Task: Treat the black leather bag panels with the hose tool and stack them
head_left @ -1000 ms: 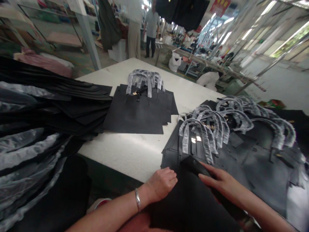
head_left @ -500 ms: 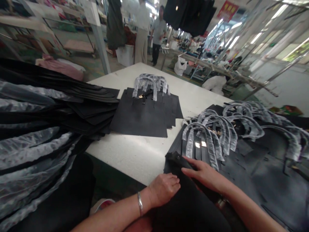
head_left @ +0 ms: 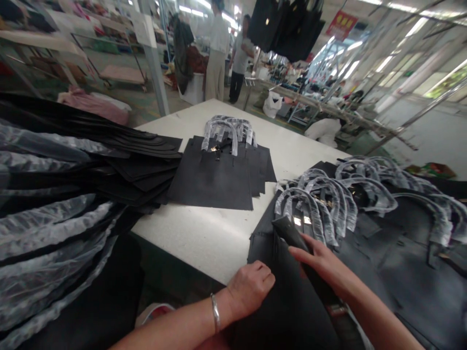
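Note:
A black handbag piece [head_left: 292,301] lies across the near edge of the table in front of me. My left hand [head_left: 253,284], with a silver bangle at the wrist, is closed on its left edge, the fingertips curled out of sight. My right hand [head_left: 319,260] pinches a stiff black strip [head_left: 290,231] between thumb and fingers, its squared end pointing up and away. Whether this strip is joined to the piece beneath, I cannot tell. Just beyond are plastic-wrapped bag handles [head_left: 301,199] with gold-coloured metal fittings.
Flat black bag panels with wrapped handles [head_left: 213,177] lie mid-table on the white tabletop [head_left: 197,238]. A large stack of black panels [head_left: 142,170] is at left, more bags [head_left: 408,248] at right. Finished-looking bags [head_left: 286,29] hang overhead. Two people [head_left: 217,58] stand beyond the table.
My right hand has shifted slightly right and raised the black strip, parting it from the piece below. My left hand stays near the same edge, its fingers more curled.

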`<state>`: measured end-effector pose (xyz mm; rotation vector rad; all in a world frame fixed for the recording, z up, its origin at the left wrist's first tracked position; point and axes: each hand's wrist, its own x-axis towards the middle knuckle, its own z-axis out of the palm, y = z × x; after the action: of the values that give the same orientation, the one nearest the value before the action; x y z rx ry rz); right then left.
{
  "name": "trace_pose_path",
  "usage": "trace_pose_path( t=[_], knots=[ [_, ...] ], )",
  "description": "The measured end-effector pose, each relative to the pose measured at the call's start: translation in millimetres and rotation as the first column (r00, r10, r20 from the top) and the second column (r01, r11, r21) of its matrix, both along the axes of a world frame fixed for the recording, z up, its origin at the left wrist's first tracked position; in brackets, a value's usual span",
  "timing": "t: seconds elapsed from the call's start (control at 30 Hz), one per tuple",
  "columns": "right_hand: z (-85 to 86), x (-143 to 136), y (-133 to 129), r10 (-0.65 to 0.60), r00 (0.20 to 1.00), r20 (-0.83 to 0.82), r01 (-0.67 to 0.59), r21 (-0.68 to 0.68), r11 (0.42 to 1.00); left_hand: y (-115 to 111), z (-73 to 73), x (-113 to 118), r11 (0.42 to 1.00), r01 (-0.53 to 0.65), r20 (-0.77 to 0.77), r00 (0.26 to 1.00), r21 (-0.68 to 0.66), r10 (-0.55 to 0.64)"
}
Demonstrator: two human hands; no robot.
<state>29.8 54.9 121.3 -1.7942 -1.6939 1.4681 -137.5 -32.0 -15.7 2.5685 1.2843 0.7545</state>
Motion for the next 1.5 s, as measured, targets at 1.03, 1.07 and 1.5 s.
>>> trace_pose_path(
  t=[1.03, 1.07, 1.5],
  knots=[
    [-74.8, 74.2, -77.2, 0.018, 1.0, -0.023, -0.014, 0.19, 0.982, 115.1, 13.5, -35.7, 0.942, 0.185, -0.006, 0.981, -0.281, -0.195],
    [-75.5, 74.5, -77.6, 0.021, 1.0, -0.017, -0.017, 0.196, 0.98, 116.0, 12.1, -34.0, 0.946, 0.168, -0.039, 0.982, -0.276, -0.186],
    [-74.3, 72.1, -82.0, -0.067, 0.996, -0.064, 0.078, 0.182, 0.98, 103.1, 19.3, -25.0, 0.887, -0.173, 0.168, 0.949, -0.428, 0.266]
  ],
)
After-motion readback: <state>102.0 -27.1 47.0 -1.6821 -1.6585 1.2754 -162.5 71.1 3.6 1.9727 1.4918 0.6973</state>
